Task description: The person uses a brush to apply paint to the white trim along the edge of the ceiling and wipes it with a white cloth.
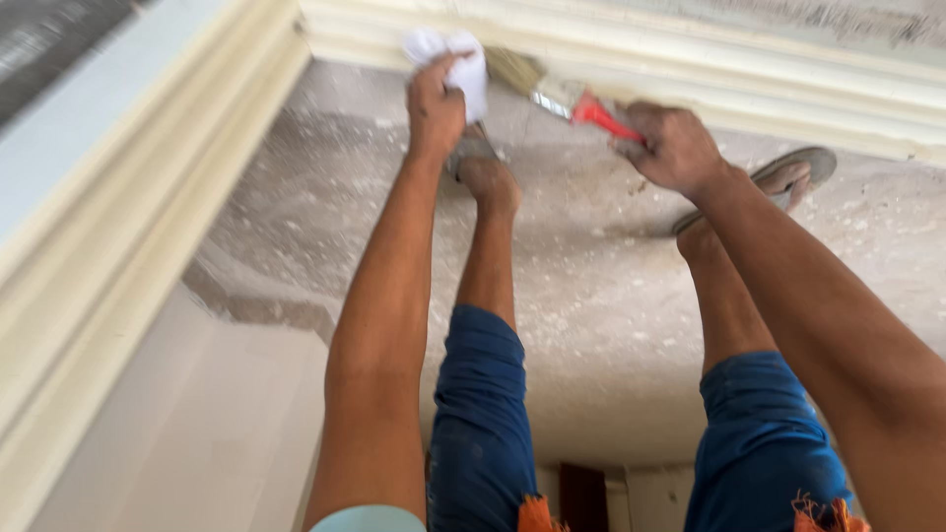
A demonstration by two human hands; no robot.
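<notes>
Brush [552,91] with red handle lies slanted along the cream moulding [690,69], bristles toward the left hand [437,103], which is closed around a white cloth [455,59] just beside them, while the right hand [670,148] grips the handle end.

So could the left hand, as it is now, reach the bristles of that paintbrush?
Probably yes. The left hand, gripping a white cloth, sits right beside the paintbrush bristles on the cream moulding, with nothing between them; the right hand holds the red handle.
</notes>
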